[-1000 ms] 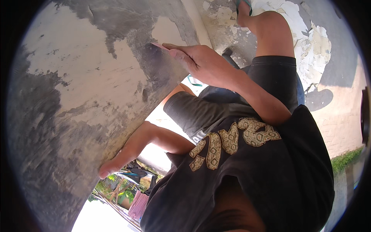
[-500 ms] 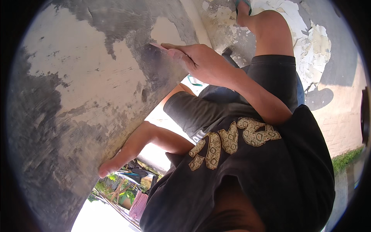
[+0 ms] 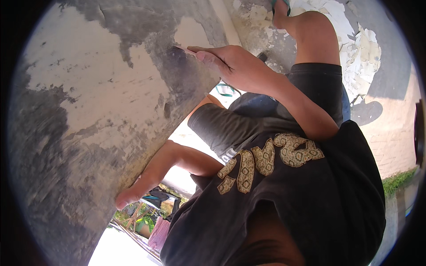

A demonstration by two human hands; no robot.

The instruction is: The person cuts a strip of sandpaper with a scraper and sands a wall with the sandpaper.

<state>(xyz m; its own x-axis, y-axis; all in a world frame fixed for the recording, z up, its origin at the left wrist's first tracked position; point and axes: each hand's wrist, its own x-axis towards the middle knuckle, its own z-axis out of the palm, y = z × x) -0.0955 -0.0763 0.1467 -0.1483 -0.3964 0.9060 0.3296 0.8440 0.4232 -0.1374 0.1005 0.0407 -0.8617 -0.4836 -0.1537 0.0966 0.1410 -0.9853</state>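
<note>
My right hand (image 3: 233, 68) is closed round a thin, flat, pinkish-white piece (image 3: 185, 50), thumb on the near side. Its far edge meets the patchy wall (image 3: 137, 84), where grey areas show between cream-coloured ones. Most of this piece is hidden in the hand, so its exact kind cannot be made out. Lower down, my left hand (image 3: 140, 188) rests at the wall's near edge. The thumb lies stretched along that edge, and the other fingers are hidden behind it.
White paint flakes (image 3: 361, 57) lie in a heap on the floor beyond my bent leg (image 3: 315, 37). A small dark object (image 3: 262, 56) shows just past my right wrist. Below the left arm are plants and a pink woven item (image 3: 159, 235). Grass (image 3: 397, 182) grows at the far right.
My right hand has shifted slightly right and up with the flat piece, whose edge remains at the wall. My left hand stays at the wall's edge.
</note>
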